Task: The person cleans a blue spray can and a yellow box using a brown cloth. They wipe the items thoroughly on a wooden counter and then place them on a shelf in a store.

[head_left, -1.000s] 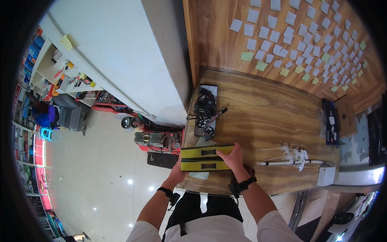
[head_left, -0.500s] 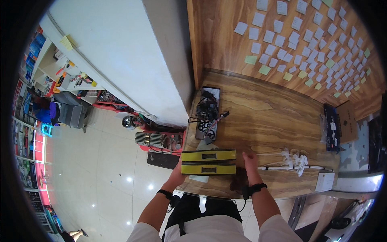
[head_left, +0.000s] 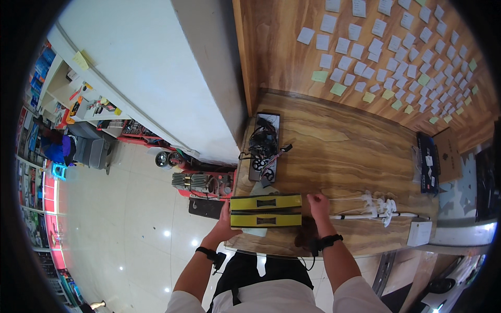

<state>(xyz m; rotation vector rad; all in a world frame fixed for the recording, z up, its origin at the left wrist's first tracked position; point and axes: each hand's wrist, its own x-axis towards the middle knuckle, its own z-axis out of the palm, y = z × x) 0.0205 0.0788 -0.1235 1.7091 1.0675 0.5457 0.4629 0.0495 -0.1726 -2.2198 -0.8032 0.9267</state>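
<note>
Two yellow boxes with black edges and a dark mark on each face lie side by side at the table's near left. Against their left end rests my left hand, fingers along the side and thumb at the near corner; it grips that end. To the right of the boxes, with a small gap, my right hand hovers with its fingers curled in. Whether anything is inside those fingers is hidden. Thin white strands run rightward beside it toward a white tangled item. Both wrists wear black bands.
Behind the boxes, a tray holds a bundle of black cables. A dark box and a brown carton stand at the right rear. A white card lies near the right edge. Red machinery sits left of the table.
The whole view has shifted slightly. The fingers of my left hand now show farther up the left end of the boxes. My right hand stays curled beside them.
</note>
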